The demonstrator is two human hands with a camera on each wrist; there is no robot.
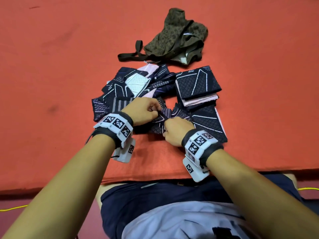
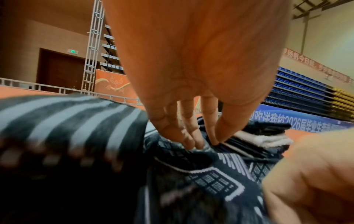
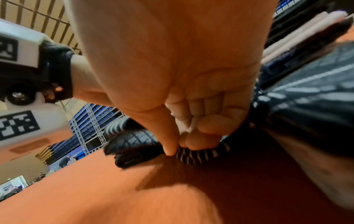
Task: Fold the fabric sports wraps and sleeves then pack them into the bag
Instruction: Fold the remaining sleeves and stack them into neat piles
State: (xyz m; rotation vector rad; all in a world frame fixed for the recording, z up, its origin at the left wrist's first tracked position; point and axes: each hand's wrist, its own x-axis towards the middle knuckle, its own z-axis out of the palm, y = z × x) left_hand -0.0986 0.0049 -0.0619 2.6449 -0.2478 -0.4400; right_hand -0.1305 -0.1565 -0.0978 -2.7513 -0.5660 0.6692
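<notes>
My left hand and right hand each pinch the same dark patterned sleeve low on the orange mat, fingers curled round its striped edge. A loose heap of sleeves lies behind it, a folded stack just right, and the olive bag slumps beyond

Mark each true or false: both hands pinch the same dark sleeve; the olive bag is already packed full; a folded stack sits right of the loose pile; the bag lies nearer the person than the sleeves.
1. Both the left hand and right hand pinch the same dark sleeve. True.
2. The olive bag is packed full. False: it lies limp and crumpled.
3. A folded stack sits right of the loose pile. True.
4. The bag lies nearer the person. False: it lies beyond the sleeves.
</notes>
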